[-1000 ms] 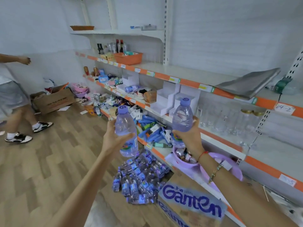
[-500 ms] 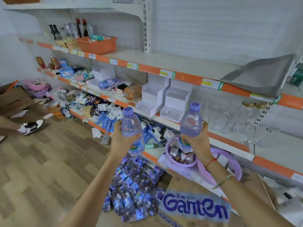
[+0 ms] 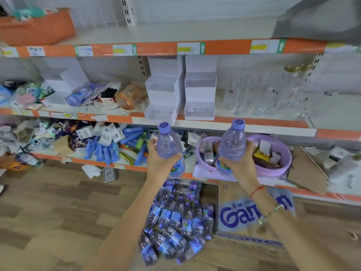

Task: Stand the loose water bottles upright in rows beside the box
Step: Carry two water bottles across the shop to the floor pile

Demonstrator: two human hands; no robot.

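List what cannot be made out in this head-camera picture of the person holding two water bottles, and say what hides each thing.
- Label of the left bottle: head view, mostly covered by the left hand.
- Ganten box: its printed name is crossed by the right forearm, and its top is hidden.
- Bottles on the floor: blurred, so their count is unclear.
- Shelf price tags: too blurred to read.

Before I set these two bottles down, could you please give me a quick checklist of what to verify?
1. Left hand grips its bottle: ok.
2. Right hand grips its bottle: ok.
3. Both caps on and pointing up: ok.
4. Box in sight on the floor: ok.
5. Bottles on the floor beside the box standing in rows: not ok, they lie in a heap.
6. Free floor spot right beside the box: cannot tell.
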